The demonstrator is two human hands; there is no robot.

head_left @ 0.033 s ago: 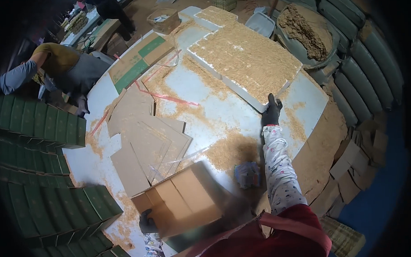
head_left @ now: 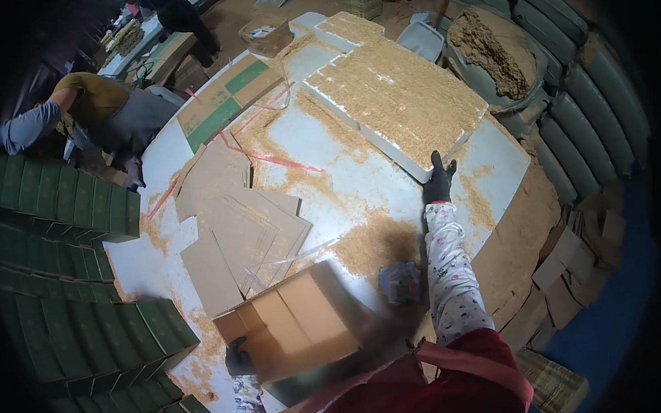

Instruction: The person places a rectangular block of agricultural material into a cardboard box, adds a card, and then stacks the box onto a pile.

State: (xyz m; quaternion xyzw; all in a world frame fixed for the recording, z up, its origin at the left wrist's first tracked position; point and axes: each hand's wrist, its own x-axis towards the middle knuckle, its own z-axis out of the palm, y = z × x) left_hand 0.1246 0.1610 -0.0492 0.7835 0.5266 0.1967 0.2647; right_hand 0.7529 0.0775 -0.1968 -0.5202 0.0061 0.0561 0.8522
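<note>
My left hand [head_left: 239, 357], in a dark glove, grips the left end of an open cardboard box [head_left: 302, 320]. The box lies tilted close to my body, its brown inside showing and green on its outer side. With my arm stretched forward, my gloved right hand [head_left: 438, 179] holds the near corner of a white shallow tray [head_left: 398, 149], two fingers showing at its edge. The rest of its fingers are partly hidden. Sawdust-like material [head_left: 407, 94] covers the tray's top. Between box and right forearm lies a small stack of printed packets [head_left: 400, 283].
Flat cardboard pieces [head_left: 236, 228] lie on the white table [head_left: 321, 138], which has loose sawdust and red strapping on it. Stacked green boxes [head_left: 61, 194] line the left. A co-worker [head_left: 112, 105] bends at the far left. An open sack [head_left: 492, 51] and stuffed bags [head_left: 596, 110] stand right.
</note>
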